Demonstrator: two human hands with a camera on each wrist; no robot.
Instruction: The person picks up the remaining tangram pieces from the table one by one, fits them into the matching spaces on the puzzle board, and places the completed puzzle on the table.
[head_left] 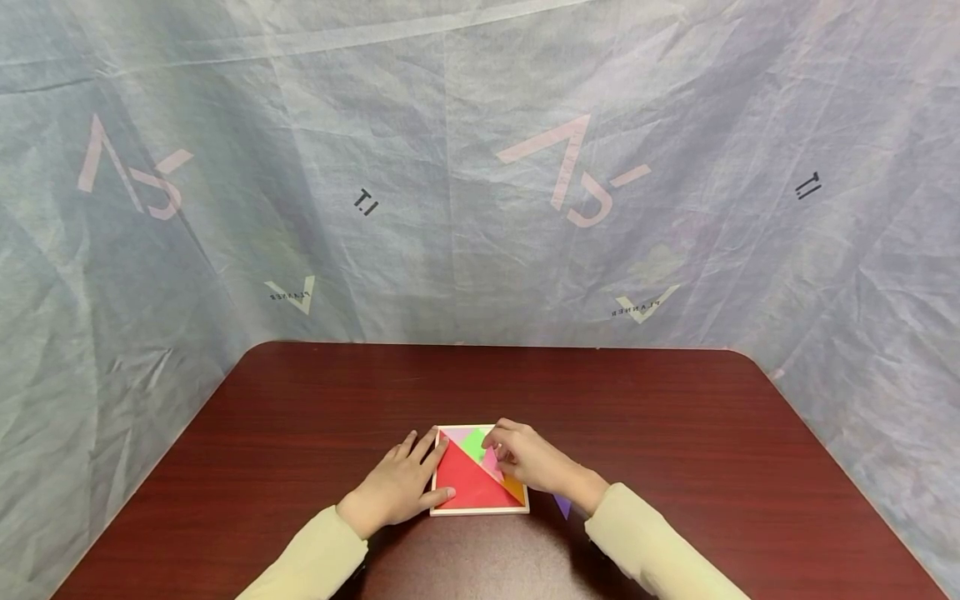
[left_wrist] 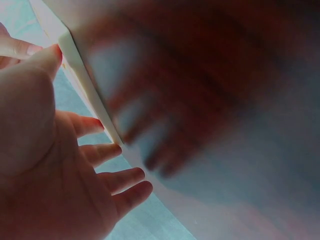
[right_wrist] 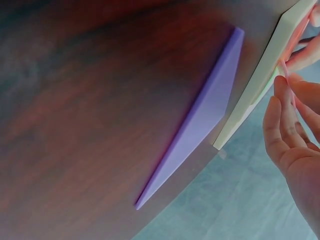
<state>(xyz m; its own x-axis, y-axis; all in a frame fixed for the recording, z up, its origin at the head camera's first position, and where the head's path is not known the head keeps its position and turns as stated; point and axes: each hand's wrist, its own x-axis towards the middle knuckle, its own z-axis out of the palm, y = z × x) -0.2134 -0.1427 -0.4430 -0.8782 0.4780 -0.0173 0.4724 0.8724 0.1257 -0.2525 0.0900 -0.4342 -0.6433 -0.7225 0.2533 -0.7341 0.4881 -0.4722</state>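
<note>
A square wooden tangram tray (head_left: 480, 512) holds flat coloured pieces: a large red area (head_left: 471, 487), a green piece (head_left: 472, 444), a pale pink-purple one and an orange piece (head_left: 515, 489). My left hand (head_left: 396, 485) rests with spread fingers over the tray's left edge, its thumb on the red area. Over the tray's right side, my right hand (head_left: 534, 458) pinches a pink tangram piece (head_left: 491, 463). That piece's thin edge shows tilted between the fingers in the right wrist view, and the hand hides part of it.
A purple tangram piece (right_wrist: 200, 117) lies on the table just right of the tray, partly under my right wrist in the head view. The dark red-brown wooden table (head_left: 315, 417) shows a blurred reflection of the left hand. Grey printed fabric (head_left: 450, 208) hangs behind and around it.
</note>
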